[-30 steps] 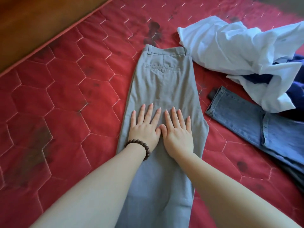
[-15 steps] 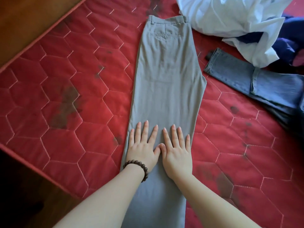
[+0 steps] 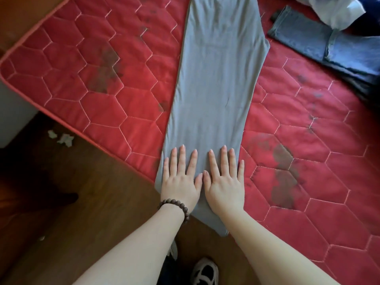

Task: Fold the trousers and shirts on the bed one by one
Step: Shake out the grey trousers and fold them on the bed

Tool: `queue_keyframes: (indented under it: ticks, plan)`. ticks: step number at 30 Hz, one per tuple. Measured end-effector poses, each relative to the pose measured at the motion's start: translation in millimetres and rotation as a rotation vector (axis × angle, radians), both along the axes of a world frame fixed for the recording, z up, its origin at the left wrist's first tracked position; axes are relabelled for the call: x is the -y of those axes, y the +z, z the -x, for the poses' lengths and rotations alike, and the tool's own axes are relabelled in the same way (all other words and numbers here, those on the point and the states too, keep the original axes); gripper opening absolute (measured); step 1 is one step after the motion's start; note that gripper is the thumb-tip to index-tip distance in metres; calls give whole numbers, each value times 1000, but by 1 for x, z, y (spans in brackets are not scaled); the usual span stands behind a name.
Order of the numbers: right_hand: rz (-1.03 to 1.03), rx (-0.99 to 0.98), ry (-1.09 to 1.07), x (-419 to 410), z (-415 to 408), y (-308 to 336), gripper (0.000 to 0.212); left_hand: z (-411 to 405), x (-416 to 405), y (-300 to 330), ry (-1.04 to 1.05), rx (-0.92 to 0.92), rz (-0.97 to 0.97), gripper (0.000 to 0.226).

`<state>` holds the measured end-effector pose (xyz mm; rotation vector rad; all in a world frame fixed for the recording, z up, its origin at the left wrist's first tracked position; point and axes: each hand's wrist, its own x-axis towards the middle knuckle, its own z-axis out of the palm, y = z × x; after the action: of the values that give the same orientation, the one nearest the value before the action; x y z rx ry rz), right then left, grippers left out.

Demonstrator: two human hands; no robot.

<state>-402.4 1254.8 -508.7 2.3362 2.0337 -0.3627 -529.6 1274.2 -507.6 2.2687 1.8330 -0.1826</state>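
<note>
Grey trousers (image 3: 216,79) are lying lengthwise away from the person — left hand (image 3: 180,179) and right hand (image 3: 224,182) pressing flat, fingers spread, near the hem.

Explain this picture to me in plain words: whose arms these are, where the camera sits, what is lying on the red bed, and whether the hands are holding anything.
There is no machine here. A person wears a camera on the head, so it looks forward and down along their own arms. The left hand, with a bead bracelet on its wrist, and the right hand lie flat, side by side, fingers straight, pressing on the grey trousers. Nothing is gripped. The trousers stretch lengthwise across the red quilted mattress, their near end hanging over its edge. At upper right lie blue jeans and a crumpled white shirt, not yet folded. Below are the wooden floor and a shoe.
</note>
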Motion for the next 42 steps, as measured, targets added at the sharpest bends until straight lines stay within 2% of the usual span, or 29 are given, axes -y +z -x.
queue_keyframes:
  ticks: [8, 11, 13, 16, 19, 21, 25, 29, 33, 37, 42]
  plan:
    - [27, -18, 4, 66, 22, 5, 58, 34, 53, 8, -120, 28, 61, 60]
    - [11, -175, 2, 72, 20, 13, 54, 53, 58, 18, -16, 142, 28, 55]
    - [-75, -382, -141, 68, 18, 21, 54, 61, 53, 22, 151, 304, 50, 53]
    - [-145, -612, -432, 59, 18, 33, 61, 58, 40, 30, 330, 517, 55, 36]
    - [-141, -729, -605, 50, 16, 39, 65, 52, 29, 37, 440, 561, 60, 25]
    - [-75, -745, -637, 49, 11, 43, 68, 54, 20, 41, 484, 568, 103, 21]
    - [50, -743, -552, 63, 0, 44, 70, 65, 10, 47, 486, 663, 274, 22]
    - [114, -665, -481, 82, -9, 45, 55, 78, 27, 49, 453, 702, 464, 31]
    - [199, -726, -505, 96, -20, 47, 53, 90, 43, 50, 477, 690, 515, 41]
    - [297, -752, -446, 110, -29, 52, 58, 93, 54, 50, 439, 681, 555, 39]
    - [297, -621, -421, 118, -34, 59, 55, 86, 69, 53, 335, 627, 560, 42]
